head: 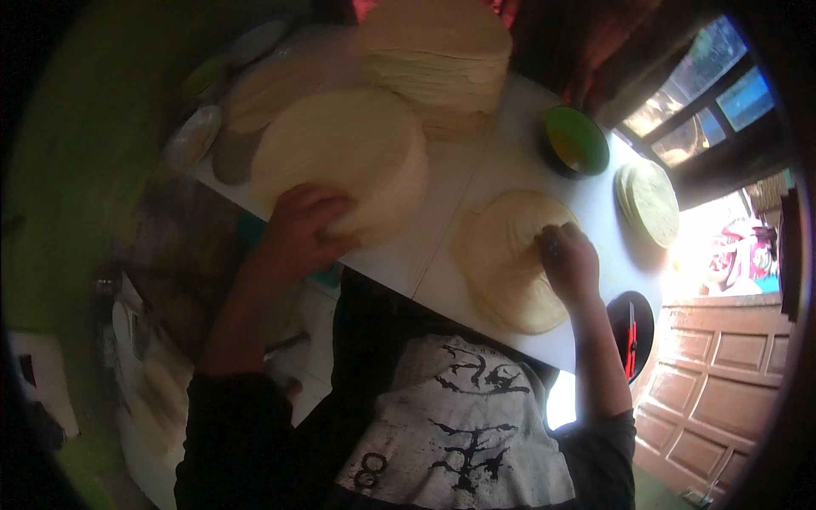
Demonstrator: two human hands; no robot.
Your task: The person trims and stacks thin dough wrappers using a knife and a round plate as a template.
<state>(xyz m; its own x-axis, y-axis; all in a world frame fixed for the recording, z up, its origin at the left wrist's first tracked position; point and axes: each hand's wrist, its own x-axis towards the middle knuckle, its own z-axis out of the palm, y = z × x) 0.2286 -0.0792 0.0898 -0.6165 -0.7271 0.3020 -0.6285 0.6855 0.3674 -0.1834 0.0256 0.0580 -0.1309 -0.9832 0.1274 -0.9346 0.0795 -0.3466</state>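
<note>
My left hand point(312, 233) is at the near edge of a broad stack of thin round dough sheets point(338, 146), its thumb and fingers apart. The stack is pale and slightly blurred. Over a smaller pile of round dough sheets point(510, 280), my right hand point(570, 261) is bent with its fingers curled in. Creases run across this dough towards the fingertips. Something small and dark shows at those fingers; whether they pinch the dough or hold an object cannot be made out.
A tall dough stack point(440, 76) stands at the back of the white table point(440, 223). To the right are a green bowl point(577, 140) with yellowish contents, a small stack of rounds point(650, 204), and a dark dish point(621, 306) holding a red-handled knife point(631, 347). Dishes point(194, 137) line the left.
</note>
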